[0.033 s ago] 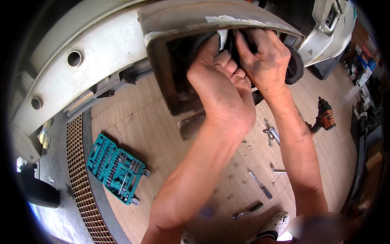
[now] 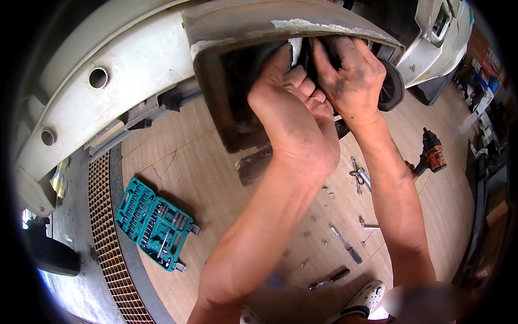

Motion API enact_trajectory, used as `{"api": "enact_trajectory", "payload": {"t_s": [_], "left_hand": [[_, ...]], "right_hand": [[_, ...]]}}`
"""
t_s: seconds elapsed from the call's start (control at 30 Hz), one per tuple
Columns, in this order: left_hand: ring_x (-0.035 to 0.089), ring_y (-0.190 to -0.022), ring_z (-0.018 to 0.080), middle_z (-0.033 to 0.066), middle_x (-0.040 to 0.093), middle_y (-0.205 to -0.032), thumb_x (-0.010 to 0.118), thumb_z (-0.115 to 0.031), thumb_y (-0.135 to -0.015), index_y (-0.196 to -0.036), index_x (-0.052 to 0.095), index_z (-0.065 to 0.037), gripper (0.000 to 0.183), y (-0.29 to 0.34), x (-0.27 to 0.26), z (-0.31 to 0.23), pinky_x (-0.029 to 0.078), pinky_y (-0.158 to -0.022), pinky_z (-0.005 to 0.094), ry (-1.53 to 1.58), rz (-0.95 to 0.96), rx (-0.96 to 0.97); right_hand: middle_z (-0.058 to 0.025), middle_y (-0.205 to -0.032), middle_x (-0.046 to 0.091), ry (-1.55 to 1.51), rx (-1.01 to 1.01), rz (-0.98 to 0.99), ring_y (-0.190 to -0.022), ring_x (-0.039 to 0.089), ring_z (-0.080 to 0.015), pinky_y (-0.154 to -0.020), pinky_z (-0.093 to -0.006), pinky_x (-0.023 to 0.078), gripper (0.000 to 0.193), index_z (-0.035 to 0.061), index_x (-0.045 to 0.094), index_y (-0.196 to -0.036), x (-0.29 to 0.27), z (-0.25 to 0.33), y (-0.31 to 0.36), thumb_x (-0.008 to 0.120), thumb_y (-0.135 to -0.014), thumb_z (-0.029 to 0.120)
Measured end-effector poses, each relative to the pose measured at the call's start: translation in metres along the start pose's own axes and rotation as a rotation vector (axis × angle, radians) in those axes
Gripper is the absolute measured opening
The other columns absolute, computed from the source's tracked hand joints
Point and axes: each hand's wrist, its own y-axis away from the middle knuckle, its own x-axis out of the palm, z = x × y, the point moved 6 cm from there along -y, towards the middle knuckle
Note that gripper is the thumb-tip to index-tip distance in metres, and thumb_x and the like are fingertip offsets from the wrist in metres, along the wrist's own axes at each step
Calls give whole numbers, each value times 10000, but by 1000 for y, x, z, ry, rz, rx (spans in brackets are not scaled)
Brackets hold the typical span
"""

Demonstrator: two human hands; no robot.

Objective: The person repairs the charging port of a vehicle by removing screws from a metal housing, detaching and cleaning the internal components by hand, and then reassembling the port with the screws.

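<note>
Both hands reach into the hollow of a brown, worn bumper-like metal part [image 2: 243, 21] with flaking white paint along its edge. My left hand [image 2: 294, 108] is turned palm up, its fingers curled beside a dark upright strip inside the hollow. Close on its right, my right hand [image 2: 353, 75] has bent fingers that go up under the part's edge. The fingertips of both hands are hidden, and whatever they grip cannot be made out. A black round piece [image 2: 391, 89] is just right of my right hand.
On the tiled floor lie an open teal socket set [image 2: 156, 224], an orange-black power drill [image 2: 431, 151], a ratchet [image 2: 329, 279], a screwdriver-like tool [image 2: 345, 244], wrenches [image 2: 357, 175] and several small fasteners. A white panel with round holes [image 2: 145, 59] spans the upper left, above a floor grate [image 2: 102, 216].
</note>
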Motion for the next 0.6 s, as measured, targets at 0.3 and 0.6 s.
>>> {"api": "enact_trajectory", "payload": {"t_s": [0.3, 0.6], "left_hand": [[349, -659, 54, -76, 382, -724, 519, -332, -971, -895, 497, -142, 206, -20, -13, 15, 281, -601, 231, -23, 49, -91], [568, -1204, 337, 202, 592, -1267, 366, -276, -1021, -1272, 468, 0, 387, -1, 5, 8, 430, -1086, 484, -64, 259, -51]], "right_hand": [[-122, -787, 676, 50, -115, 105, -665, 658, -304, -572, -375, 538, 109, 40, 676, -918, 1, -24, 9, 714, -870, 130], [-161, -916, 676, 93, -38, 265, -814, 701, -349, -668, -445, 581, 214, 60, 589, -1029, -33, -9, 29, 640, -841, 148]]}}
